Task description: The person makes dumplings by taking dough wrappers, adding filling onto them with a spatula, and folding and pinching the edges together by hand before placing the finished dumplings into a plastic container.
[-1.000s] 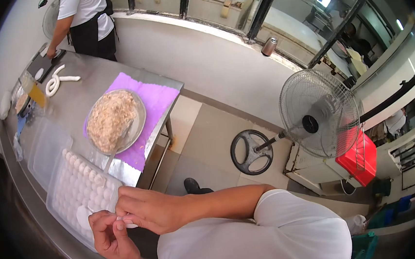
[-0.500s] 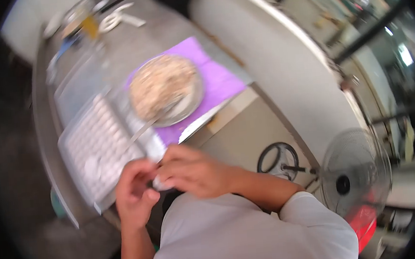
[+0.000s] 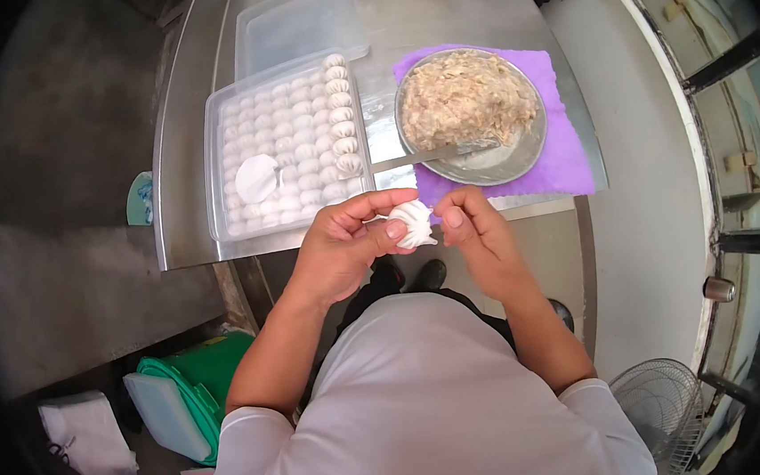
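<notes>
My left hand (image 3: pixel 342 245) holds a white pleated dumpling (image 3: pixel 413 223) between thumb and fingers, just off the table's front edge. Close beside it on the right, my right hand (image 3: pixel 480 234) is closed in a pinch, its fingertips at the dumpling's edge; whatever they may hold is too small to make out. Beyond my left hand lies a clear plastic tray (image 3: pixel 212 175) with rows of round white pieces, a line of pleated dumplings (image 3: pixel 341 115) down its right side, and a flat white wrapper (image 3: pixel 257 177) on top. A metal bowl (image 3: pixel 473 176) is heaped with pale filling (image 3: pixel 467 97).
A flat metal spatula (image 3: pixel 414 158) reaches from the bowl toward the tray. Under the bowl spreads a purple cloth (image 3: pixel 569 147). A clear lid (image 3: pixel 292 32) lies behind the tray. Green container (image 3: pixel 203 376) at lower left, fan (image 3: pixel 656 403) at lower right.
My view has swung round and steadied over the table. My hands, earlier together and blurred around something white, are now slightly apart, with the pleated dumpling showing in my left.
</notes>
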The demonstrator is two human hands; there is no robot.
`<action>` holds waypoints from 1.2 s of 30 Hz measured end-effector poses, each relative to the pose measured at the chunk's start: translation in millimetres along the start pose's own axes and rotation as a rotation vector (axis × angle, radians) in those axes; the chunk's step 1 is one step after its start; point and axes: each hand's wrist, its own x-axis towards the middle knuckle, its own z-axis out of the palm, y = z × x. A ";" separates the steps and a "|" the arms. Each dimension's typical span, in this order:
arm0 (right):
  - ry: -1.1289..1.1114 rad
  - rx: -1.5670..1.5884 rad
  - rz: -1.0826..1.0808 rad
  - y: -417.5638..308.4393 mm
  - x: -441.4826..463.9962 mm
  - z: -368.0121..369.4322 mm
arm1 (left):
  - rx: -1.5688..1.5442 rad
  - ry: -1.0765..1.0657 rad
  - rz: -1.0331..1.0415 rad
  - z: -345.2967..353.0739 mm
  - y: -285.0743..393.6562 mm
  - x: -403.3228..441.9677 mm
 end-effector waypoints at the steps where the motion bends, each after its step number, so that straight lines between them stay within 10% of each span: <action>1: 0.031 -0.099 0.000 -0.6 3.2 4.3 | -0.003 0.002 0.002 -0.1 -1.3 0.9; 8: 0.076 -0.431 -0.192 4.9 26.6 27.8 | 0.045 0.041 0.117 1.4 3.0 1.3; 25: 0.090 0.112 0.145 24.0 61.1 68.7 | 0.046 0.173 0.181 -37.2 9.9 -2.5; 36: 0.142 -0.089 0.049 24.0 87.0 77.5 | 0.226 0.223 0.259 -50.0 23.9 7.9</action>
